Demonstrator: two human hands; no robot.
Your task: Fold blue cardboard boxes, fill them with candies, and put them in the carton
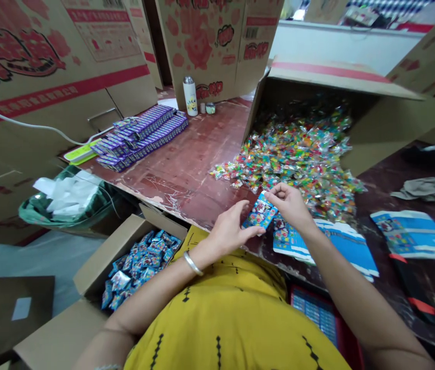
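Note:
A small blue printed carton (260, 214) is between my hands at the table's front edge. My left hand (229, 228) curves round its left side, with the thumb along the bottom edge and the fingers at the upper left. At the top right corner, my right hand (289, 204) pinches the carton with curled fingers. Below my right forearm lies a spread stack of flat blue cartons (350, 246). Loose candies in clear wrappers (298, 154) spill from a tipped cardboard box (382, 123) just beyond my hands.
An open box of blue packets (144, 264) stands below the table at left. Rows of purple packs (144, 136), a yellow-green object (82, 152) and a white bottle (190, 96) sit farther back. More flat cartons (413, 234) and a grey cloth (427, 188) lie at right.

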